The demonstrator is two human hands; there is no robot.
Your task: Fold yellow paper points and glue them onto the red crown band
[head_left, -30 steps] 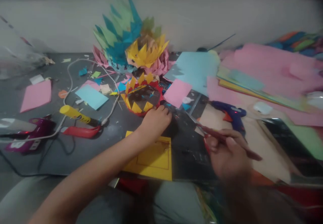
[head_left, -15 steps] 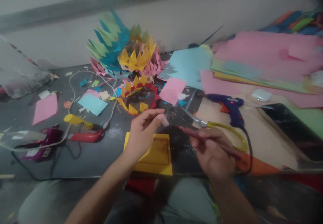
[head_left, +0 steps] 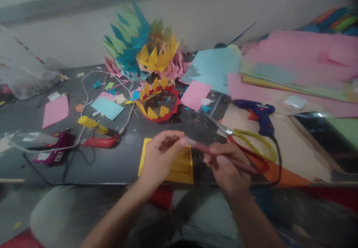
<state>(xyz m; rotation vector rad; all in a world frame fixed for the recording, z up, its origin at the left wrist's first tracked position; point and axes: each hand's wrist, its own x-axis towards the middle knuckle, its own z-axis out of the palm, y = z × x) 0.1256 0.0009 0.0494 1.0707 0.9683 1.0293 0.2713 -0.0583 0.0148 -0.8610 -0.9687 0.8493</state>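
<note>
My left hand (head_left: pixel 160 154) pinches a small whitish pen cap (head_left: pixel 191 142) between thumb and fingertips. The cap sits over the tip of a reddish-brown pen (head_left: pixel 203 148), which my right hand (head_left: pixel 232 169) grips along its barrel. Beneath my left hand lies a yellow paper (head_left: pixel 183 166) with a dark outline drawn on it, partly covered by the hand. Scissors (head_left: pixel 248 140) with yellow and red handles lie just beyond my right hand. A red and yellow paper crown (head_left: pixel 176 106) stands farther back.
A blue glue gun (head_left: pixel 264 117) lies at the right, near a phone (head_left: pixel 321 132) and a white case (head_left: pixel 295 102). At the left are a purple glue gun (head_left: pixel 60 147), a yellow marker (head_left: pixel 92 125) and a cable. Paper crowns (head_left: pixel 131 50), sheets (head_left: pixel 302 57) and scraps fill the back.
The cap and the pen tip were apart; now they meet, with the two hands closer together. The whole view has shifted slightly.
</note>
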